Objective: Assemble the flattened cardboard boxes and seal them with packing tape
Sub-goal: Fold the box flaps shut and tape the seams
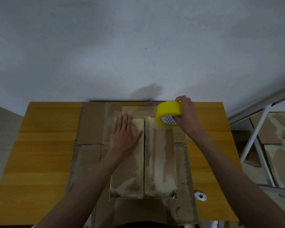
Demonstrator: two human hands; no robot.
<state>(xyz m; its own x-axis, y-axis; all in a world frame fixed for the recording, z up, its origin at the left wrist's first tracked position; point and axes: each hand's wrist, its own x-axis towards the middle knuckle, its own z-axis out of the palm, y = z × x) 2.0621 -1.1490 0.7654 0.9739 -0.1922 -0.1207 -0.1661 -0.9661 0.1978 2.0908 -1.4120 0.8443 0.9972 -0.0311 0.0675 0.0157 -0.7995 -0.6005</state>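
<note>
An assembled cardboard box stands in the middle of the table with its two top flaps closed and meeting along a centre seam. My left hand lies flat on the left flap near its far end, fingers straight. My right hand grips a yellow roll of packing tape over the box's far right corner. A glossy strip of tape runs from the roll leftward across the far end of the flaps toward my left fingertips.
Flattened cardboard sheets lie under and around the box on the yellow wooden table. A small white round object sits by the box's near right corner. More cardboard and a white metal frame stand at the right.
</note>
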